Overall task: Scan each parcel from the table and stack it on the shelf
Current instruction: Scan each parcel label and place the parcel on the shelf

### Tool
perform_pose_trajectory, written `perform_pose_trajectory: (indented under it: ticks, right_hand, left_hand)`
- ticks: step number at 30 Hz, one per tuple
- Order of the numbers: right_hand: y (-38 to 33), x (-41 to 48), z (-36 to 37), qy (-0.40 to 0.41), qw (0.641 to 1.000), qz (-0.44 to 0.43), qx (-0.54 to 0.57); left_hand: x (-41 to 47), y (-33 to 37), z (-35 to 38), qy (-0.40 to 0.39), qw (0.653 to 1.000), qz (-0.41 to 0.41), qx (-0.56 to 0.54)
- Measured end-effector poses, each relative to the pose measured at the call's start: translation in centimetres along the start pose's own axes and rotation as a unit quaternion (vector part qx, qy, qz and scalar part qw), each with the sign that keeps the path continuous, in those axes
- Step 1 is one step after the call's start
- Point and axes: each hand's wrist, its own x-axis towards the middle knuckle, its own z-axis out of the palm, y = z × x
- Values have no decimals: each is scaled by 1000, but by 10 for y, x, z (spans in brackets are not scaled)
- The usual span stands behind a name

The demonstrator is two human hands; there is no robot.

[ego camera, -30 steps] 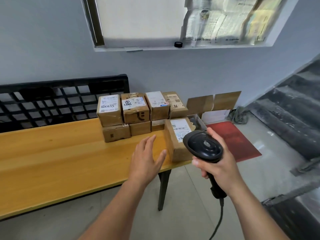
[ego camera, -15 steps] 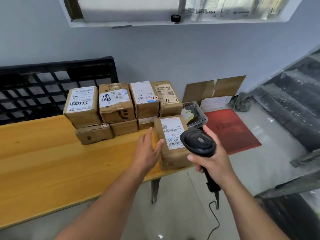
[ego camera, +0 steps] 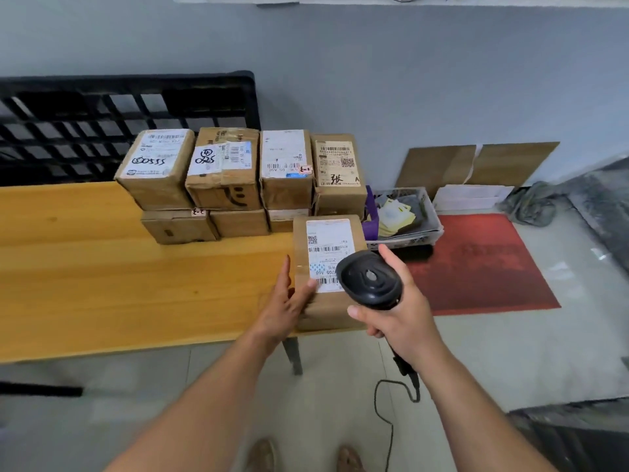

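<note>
**Closing in: left hand (ego camera: pixel 289 301) has reached the front parcel (ego camera: pixel 326 311)**

Its thumb now lies on the label (ego camera: pixel 328 247). Along the tabletop's (ego camera: pixel 102 284) back edge a two-tier stack (ego camera: pixel 238 178) waits, seemingly unscanned. At the front right corner the left hand presses flat, fingers straight, on the front parcel's left side. The right hand (ego camera: pixel 398 318) grips the scanner (ego camera: pixel 369 279) just above the label — a scan in hand, with every parcel in view yet to be shelved.

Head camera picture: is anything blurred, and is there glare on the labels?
Head view: the label on the near parcel and the scanner in the right hand look sharp; the left hand is slightly smeared; light is soft, no glare on labels.
</note>
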Motion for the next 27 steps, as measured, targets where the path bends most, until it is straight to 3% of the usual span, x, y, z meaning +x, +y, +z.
perform_pose_trajectory:
  ticks: [7,12,17,27]
  right_hand:
    - [19,-20,-11,-40,999,-23,11]
    - [21,-25,-21,-46,992,-25,112]
    - [-1,-21,-32,-88,989,-51,104]
    - [-79,-38,-18,-199,960,-133,143]
  left_hand:
    - [-25,-26,24,-22,999,36,-29]
    - [-34,-29,35,-19,994,47,-94]
    - [-51,-21,23,44,988,63,-133]
    - [-97,20,-34,200,964,164,-69]
